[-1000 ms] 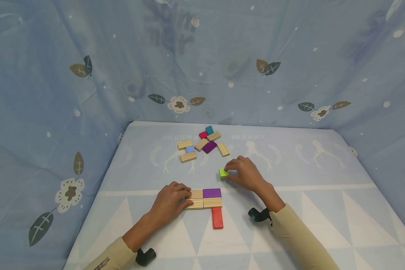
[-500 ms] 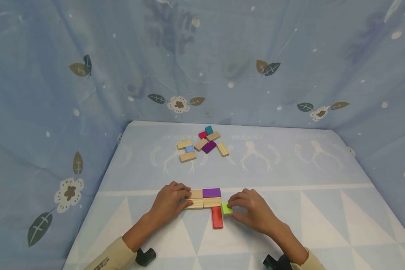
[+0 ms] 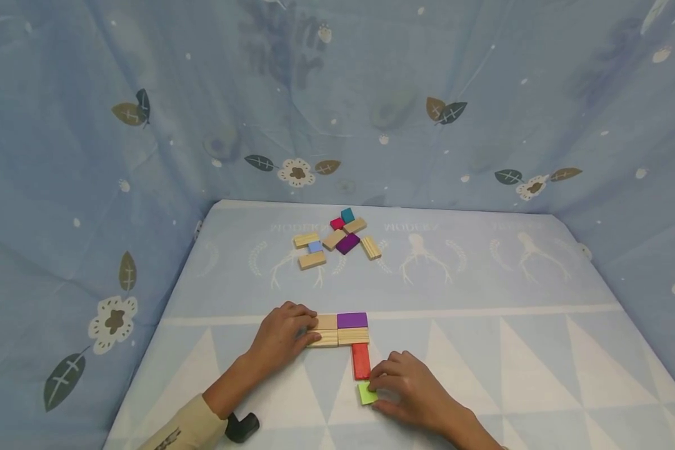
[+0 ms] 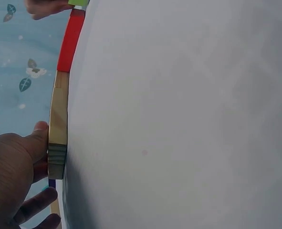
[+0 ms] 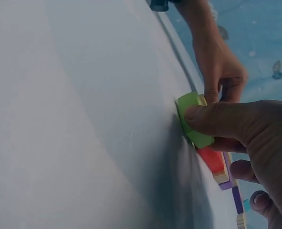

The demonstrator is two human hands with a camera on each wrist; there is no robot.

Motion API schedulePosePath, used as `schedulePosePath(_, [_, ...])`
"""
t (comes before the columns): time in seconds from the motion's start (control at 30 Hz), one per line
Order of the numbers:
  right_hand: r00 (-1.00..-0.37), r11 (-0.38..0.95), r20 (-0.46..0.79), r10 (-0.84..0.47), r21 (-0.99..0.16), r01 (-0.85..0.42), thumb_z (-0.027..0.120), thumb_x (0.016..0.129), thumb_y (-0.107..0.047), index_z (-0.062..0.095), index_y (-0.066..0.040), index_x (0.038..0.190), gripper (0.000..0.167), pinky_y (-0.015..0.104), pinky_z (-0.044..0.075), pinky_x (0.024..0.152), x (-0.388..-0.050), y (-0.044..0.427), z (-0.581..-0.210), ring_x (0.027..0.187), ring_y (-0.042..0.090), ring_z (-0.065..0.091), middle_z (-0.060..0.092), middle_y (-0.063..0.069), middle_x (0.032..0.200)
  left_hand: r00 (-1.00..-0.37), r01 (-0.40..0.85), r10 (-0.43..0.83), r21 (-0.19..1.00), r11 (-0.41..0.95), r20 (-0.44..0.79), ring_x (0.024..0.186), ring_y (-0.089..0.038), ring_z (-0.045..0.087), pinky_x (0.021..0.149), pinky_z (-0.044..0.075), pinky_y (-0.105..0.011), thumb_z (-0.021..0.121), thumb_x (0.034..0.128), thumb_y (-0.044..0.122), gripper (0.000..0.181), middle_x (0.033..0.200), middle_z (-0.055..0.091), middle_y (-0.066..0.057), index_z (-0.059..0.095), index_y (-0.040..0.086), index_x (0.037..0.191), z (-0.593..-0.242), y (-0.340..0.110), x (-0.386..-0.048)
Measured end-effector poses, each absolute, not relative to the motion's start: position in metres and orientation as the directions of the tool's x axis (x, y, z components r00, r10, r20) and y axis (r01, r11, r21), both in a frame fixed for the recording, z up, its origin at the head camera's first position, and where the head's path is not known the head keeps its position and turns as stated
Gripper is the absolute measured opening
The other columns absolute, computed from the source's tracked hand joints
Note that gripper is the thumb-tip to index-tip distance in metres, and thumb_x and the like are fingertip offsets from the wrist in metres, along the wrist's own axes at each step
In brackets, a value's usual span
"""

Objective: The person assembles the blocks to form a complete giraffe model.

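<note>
Flat on the table, two plain wooden blocks (image 3: 326, 338), a third wooden block (image 3: 353, 336) and a purple block (image 3: 352, 320) form a two-by-two group. A red block (image 3: 361, 361) extends from its right end toward the person. My left hand (image 3: 284, 331) holds the group's left end, thumb (image 4: 39, 131) against the near side and fingers over the far part. My right hand (image 3: 410, 390) pinches a lime-green block (image 3: 367, 394) between thumb and fingers, just below the red block's near end. The right fingers partly cover the green block; whether it touches the red one, I cannot tell.
Toward the back lies a loose cluster of blocks: teal (image 3: 347, 215), crimson (image 3: 337, 223), dark purple (image 3: 347, 244), light blue (image 3: 315, 247) and several wooden ones, including one (image 3: 371, 247) at its right. Blue patterned cloth (image 3: 337, 112) hangs behind and beside the table.
My right hand has carried the green block from beyond the group, past its right side, toward the person to the red block's near end. My left hand stays in place.
</note>
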State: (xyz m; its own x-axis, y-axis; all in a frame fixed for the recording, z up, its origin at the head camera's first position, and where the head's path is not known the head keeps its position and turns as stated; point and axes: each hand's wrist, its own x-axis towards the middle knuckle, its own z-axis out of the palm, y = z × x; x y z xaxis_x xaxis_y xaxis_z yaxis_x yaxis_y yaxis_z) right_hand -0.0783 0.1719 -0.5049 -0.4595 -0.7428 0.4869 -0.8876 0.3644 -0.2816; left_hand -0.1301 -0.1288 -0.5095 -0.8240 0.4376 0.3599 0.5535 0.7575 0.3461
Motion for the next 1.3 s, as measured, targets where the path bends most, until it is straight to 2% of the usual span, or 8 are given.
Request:
schedulePosePath(0.47, [-0.498,0.436,0.473,-0.727,-0.242,-0.867,0.090,0.067,-0.026,0.075,-0.021,0.085,0.024,0.022,0.039,0.070,-0.0748,0.1697,-0.5090,0.079,0.008,0.046,0.060,-0.011,0.096,-0.820,0.558,0.445,0.336,0.758,0.359,0.096,-0.015,0.061,0.078,0.051,-0.034,0.083,0.0788,0.032,0.022,0.104,0.071,0.005,0.077,0.016,0.092,-0.5118,-0.1302,-0.1312])
schedulePosePath(1.0, [-0.552,0.486,0.429,-0.715,-0.263,-0.834,0.090,0.067,-0.030,0.076,-0.022,0.085,0.025,0.022,0.039,0.067,-0.0749,0.1680,-0.5084,0.078,0.005,0.046,0.061,-0.014,0.090,-0.824,0.555,0.446,0.339,0.760,0.350,0.097,-0.016,0.062,0.079,0.051,-0.035,0.083,0.0792,0.031,0.022,0.104,0.071,0.004,0.077,0.015,0.093,-0.5093,-0.1290,-0.1302])
schedulePosePath(1.3, [-0.557,0.481,0.494,-0.667,-0.285,-0.829,0.083,0.077,-0.040,0.074,-0.023,0.092,0.024,0.022,0.038,0.071,-0.0817,0.1711,-0.5099,0.081,0.005,0.047,0.059,-0.015,0.092,-0.823,0.557,0.447,0.340,0.758,0.351,0.097,-0.016,0.061,0.078,0.050,-0.034,0.083,0.0799,0.032,0.021,0.105,0.070,0.004,0.077,0.016,0.092,-0.5105,-0.1295,-0.1309])
